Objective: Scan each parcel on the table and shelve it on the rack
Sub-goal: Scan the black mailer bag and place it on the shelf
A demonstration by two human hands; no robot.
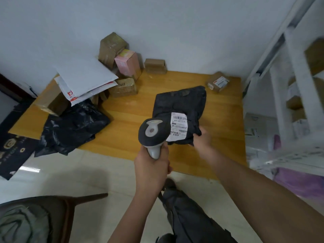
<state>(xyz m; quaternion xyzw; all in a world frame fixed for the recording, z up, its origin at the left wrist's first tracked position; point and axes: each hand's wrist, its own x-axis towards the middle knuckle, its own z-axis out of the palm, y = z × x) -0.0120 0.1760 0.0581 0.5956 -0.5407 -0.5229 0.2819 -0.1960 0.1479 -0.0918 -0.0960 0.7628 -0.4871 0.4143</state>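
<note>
The left hand grips the scanner in the middle of the frame. The right hand pinches the black parcel, which lies on the table.

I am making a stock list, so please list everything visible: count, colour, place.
scanner: 1, dark grey, in left hand, over label
black parcel: 1, table centre, white label, right hand grips its near edge
black bag: 1, table's left edge
white mailers: at least 2, stacked at left
boxes: several, brown, one pink, along the wall
table: 1, wooden
rack: 1, white, at right
left hand: 1
right hand: 1
</note>
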